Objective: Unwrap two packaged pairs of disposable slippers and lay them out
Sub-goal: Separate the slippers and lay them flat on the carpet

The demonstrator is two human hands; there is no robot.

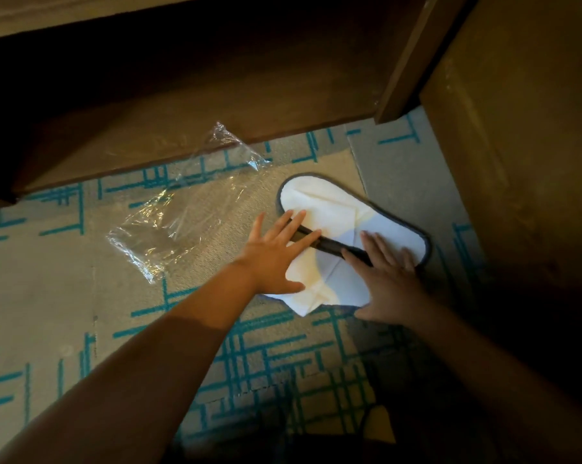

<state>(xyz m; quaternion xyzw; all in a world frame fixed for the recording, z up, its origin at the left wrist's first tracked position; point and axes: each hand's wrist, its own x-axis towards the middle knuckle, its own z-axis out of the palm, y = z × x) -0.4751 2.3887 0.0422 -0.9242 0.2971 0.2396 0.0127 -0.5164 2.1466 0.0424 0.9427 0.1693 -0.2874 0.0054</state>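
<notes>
Your hands lie flat with fingers spread, gripping nothing: your left hand (273, 254) presses the near left part of the white slipper (343, 236), your right hand (388, 279) its near right edge. The slipper, trimmed in dark grey, lies on the patterned carpet (48, 296). The clear plastic wrapper (182, 209) lies crumpled to its left, apart from it, beside the wooden furniture (182, 112).

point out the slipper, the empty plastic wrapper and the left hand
slipper (329, 205): head view, white insole near its far end
plastic wrapper (169, 222): head view, its crinkled middle
left hand (272, 252): head view, back of hand
</notes>
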